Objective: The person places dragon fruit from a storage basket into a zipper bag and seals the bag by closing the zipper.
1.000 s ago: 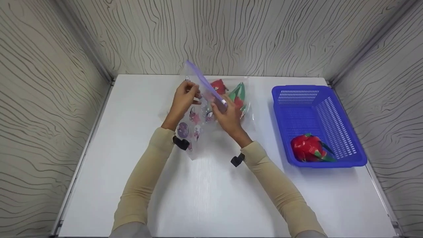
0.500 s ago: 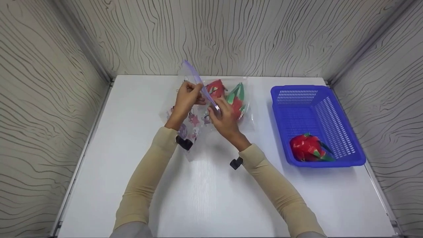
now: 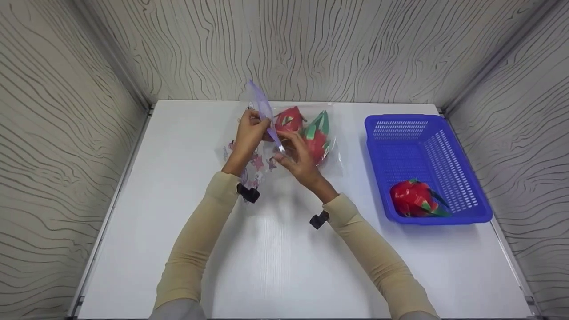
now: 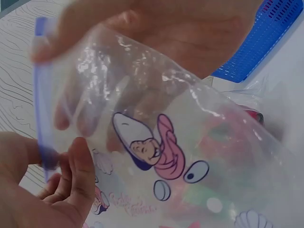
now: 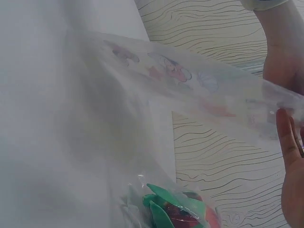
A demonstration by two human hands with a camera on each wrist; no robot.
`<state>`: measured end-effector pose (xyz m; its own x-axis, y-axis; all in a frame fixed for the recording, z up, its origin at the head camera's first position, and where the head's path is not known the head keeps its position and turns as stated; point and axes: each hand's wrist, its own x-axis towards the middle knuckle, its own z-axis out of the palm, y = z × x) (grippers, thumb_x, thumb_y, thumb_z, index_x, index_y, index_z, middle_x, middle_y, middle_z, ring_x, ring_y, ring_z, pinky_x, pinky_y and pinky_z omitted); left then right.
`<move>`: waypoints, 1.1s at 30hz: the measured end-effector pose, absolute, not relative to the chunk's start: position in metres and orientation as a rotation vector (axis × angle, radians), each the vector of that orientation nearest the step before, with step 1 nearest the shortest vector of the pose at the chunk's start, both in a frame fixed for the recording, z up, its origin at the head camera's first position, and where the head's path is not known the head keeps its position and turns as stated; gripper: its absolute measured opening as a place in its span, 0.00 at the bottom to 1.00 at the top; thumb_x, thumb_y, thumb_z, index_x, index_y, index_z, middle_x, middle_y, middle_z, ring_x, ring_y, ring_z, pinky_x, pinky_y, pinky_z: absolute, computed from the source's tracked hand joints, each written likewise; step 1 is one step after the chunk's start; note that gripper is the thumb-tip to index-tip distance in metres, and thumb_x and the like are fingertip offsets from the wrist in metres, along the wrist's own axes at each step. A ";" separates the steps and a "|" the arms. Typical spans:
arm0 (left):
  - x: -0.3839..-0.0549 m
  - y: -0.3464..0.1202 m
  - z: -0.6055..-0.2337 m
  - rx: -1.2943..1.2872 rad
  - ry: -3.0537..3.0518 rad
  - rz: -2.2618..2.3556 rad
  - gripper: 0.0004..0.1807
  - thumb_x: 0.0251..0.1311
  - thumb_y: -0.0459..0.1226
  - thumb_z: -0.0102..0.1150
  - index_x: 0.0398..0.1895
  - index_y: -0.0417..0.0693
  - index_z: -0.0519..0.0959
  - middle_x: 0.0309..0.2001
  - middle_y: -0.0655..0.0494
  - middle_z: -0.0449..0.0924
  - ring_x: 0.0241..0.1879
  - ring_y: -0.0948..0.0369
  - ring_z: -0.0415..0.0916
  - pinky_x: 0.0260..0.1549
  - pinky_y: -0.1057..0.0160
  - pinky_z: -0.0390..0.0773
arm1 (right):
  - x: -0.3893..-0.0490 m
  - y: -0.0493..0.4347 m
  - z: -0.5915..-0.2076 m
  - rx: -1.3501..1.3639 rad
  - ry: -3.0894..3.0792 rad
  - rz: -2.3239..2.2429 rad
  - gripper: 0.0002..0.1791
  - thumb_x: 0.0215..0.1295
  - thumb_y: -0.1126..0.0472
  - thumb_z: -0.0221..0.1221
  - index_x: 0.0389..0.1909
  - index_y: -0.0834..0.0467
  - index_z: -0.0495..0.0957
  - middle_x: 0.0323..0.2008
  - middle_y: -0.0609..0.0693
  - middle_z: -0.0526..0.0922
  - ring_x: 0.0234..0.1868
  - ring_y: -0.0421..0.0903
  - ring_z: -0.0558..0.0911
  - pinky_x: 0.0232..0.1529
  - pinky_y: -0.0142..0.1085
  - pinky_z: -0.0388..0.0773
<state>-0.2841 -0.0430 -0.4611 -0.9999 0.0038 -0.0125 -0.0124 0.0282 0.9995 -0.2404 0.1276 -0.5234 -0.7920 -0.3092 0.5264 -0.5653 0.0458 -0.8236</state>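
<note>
A clear zip bag (image 4: 156,190) printed with cartoon figures stands raised off the white table, its purple zip strip (image 3: 263,109) slanting upward. My left hand (image 3: 251,131) pinches that strip partway along, thumb against fingers, as the left wrist view shows close up. At the strip's near end, my right hand (image 3: 302,158) grips the bag's edge, thumb on one side and fingers (image 4: 85,121) visible through the plastic. Under clear plastic beyond the hands lie two red dragon fruits, one (image 3: 289,119) farther left and another (image 3: 317,142) with long green leaves.
A blue plastic basket (image 3: 378,169) with perforated walls stands on the table (image 3: 275,266) at the right. One more red dragon fruit (image 3: 412,198) lies in its near left corner. Patterned panels (image 3: 284,49) enclose the table at the back and both sides.
My right hand has shifted left, carrying the near end of the zip strip with it, so the strip stands steeper. The left hand stays nearly in place. The dragon fruits show more fully.
</note>
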 end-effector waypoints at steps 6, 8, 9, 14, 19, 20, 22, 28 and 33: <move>-0.282 -0.043 -0.463 0.030 2.299 2.155 0.09 0.73 0.34 0.57 0.49 0.43 0.69 0.38 0.48 0.83 0.30 0.61 0.82 0.34 0.58 0.90 | -0.242 0.133 -0.522 0.887 -2.137 1.891 0.54 0.75 0.22 0.41 0.73 0.68 0.68 0.68 0.65 0.72 0.67 0.66 0.74 0.67 0.47 0.80; -0.281 -0.041 -0.463 0.055 2.331 2.122 0.08 0.71 0.33 0.57 0.47 0.45 0.69 0.37 0.50 0.83 0.30 0.62 0.81 0.29 0.63 0.86 | -0.244 0.133 -0.520 0.838 -2.151 1.916 0.55 0.73 0.20 0.40 0.72 0.68 0.69 0.68 0.65 0.73 0.65 0.68 0.73 0.61 0.41 0.82; -0.281 -0.040 -0.463 0.070 2.348 2.103 0.08 0.70 0.33 0.57 0.46 0.46 0.69 0.36 0.50 0.83 0.30 0.62 0.80 0.27 0.66 0.84 | -0.245 0.132 -0.519 0.817 -2.155 1.935 0.55 0.73 0.20 0.40 0.72 0.68 0.69 0.68 0.65 0.72 0.65 0.69 0.73 0.60 0.41 0.82; -0.278 -0.035 -0.465 0.134 2.418 2.027 0.09 0.69 0.34 0.60 0.45 0.48 0.70 0.35 0.52 0.83 0.32 0.61 0.78 0.26 0.68 0.80 | -0.251 0.131 -0.513 0.706 -2.195 2.035 0.58 0.68 0.17 0.42 0.73 0.66 0.67 0.69 0.64 0.72 0.67 0.65 0.73 0.65 0.53 0.81; -0.273 -0.032 -0.467 0.224 2.461 1.950 0.12 0.69 0.35 0.61 0.52 0.48 0.71 0.33 0.55 0.79 0.33 0.60 0.74 0.31 0.65 0.74 | -0.255 0.130 -0.510 0.594 -2.220 2.152 0.61 0.63 0.13 0.43 0.76 0.61 0.63 0.71 0.63 0.71 0.70 0.61 0.75 0.70 0.63 0.76; -0.272 -0.032 -0.467 0.246 2.465 1.936 0.14 0.69 0.36 0.61 0.53 0.49 0.71 0.32 0.56 0.78 0.33 0.60 0.74 0.32 0.65 0.74 | -0.256 0.130 -0.509 0.582 -2.219 2.174 0.61 0.62 0.13 0.44 0.76 0.61 0.63 0.72 0.62 0.70 0.71 0.61 0.75 0.71 0.64 0.75; -0.271 -0.031 -0.467 0.292 2.463 1.916 0.16 0.69 0.36 0.62 0.56 0.49 0.72 0.30 0.57 0.77 0.32 0.61 0.74 0.32 0.65 0.74 | -0.257 0.130 -0.509 0.568 -2.207 2.223 0.60 0.64 0.14 0.45 0.77 0.60 0.61 0.74 0.62 0.67 0.74 0.62 0.73 0.73 0.65 0.72; -0.269 -0.028 -0.466 0.401 2.469 1.875 0.18 0.70 0.36 0.64 0.58 0.47 0.72 0.26 0.59 0.73 0.27 0.63 0.70 0.28 0.67 0.72 | -0.256 0.128 -0.505 0.533 -2.124 2.341 0.35 0.82 0.44 0.44 0.77 0.63 0.59 0.77 0.64 0.62 0.82 0.63 0.62 0.79 0.67 0.61; -0.268 -0.028 -0.467 0.410 2.498 1.841 0.17 0.70 0.36 0.64 0.58 0.46 0.72 0.27 0.59 0.77 0.29 0.63 0.74 0.31 0.68 0.75 | -0.258 0.126 -0.502 0.434 -2.136 2.307 0.23 0.85 0.59 0.44 0.72 0.65 0.65 0.66 0.61 0.72 0.71 0.55 0.72 0.78 0.59 0.68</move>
<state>-0.2678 -0.0278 -0.4671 -0.9656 0.2158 0.1450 0.2024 0.2739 0.9402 -0.2581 0.1265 -0.5021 -0.9622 -0.2072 0.1769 -0.1604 -0.0941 -0.9826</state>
